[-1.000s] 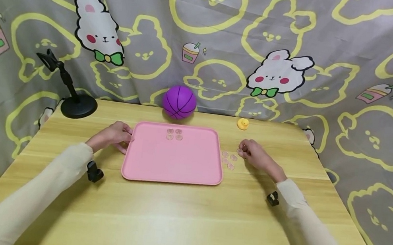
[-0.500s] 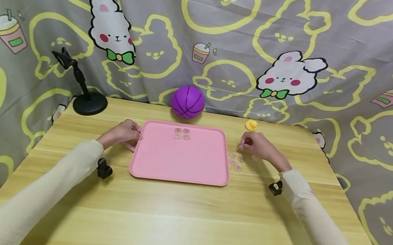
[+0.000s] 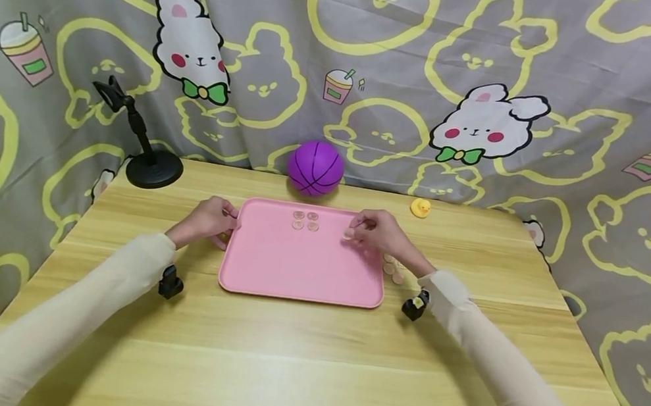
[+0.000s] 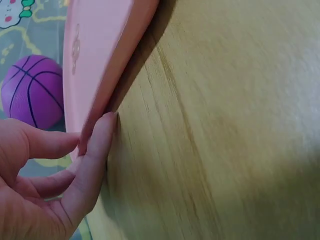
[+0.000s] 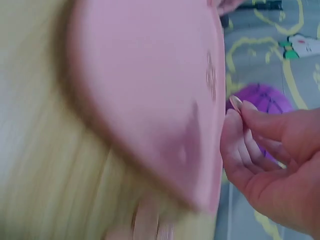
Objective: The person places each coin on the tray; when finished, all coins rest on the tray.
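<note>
A pink tray lies on the wooden table, with several small copper-coloured coins grouped in rows near its far edge. My left hand holds the tray's left rim; in the left wrist view the thumb lies against the rim, the other fingers on its outer side. Above the tray's right part, my right hand pinches one coin between thumb and forefinger. More loose coins lie on the table just right of the tray, partly hidden by my right wrist.
Behind the tray sits a purple ball with black lines. A yellow rubber duck is at the back right, and a black stand at the back left. A patterned curtain hangs behind the table.
My right hand has moved left from the loose coins on the table to above the tray, carrying a coin. The left hand stays on the rim. The head view has shifted slightly.
</note>
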`<control>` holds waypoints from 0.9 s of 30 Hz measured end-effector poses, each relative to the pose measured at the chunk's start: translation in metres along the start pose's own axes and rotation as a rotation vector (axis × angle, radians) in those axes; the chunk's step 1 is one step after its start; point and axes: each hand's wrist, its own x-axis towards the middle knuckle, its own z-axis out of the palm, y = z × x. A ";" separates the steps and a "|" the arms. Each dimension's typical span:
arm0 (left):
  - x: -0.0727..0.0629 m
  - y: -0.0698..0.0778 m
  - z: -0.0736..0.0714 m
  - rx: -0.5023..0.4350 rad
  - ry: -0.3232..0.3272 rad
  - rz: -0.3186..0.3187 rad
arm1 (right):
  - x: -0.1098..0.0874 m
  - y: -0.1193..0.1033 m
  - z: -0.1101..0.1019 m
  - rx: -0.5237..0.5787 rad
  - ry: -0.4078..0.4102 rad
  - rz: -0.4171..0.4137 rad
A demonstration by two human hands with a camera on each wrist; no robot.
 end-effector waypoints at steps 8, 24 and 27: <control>0.003 0.000 -0.002 -0.040 -0.035 0.007 | 0.023 -0.028 0.043 0.209 -0.046 0.169; 0.006 0.002 -0.001 0.016 -0.053 0.020 | 0.035 -0.040 0.086 0.235 0.032 0.279; 0.008 0.000 -0.002 0.021 -0.056 0.019 | 0.038 -0.041 0.091 0.163 0.052 0.262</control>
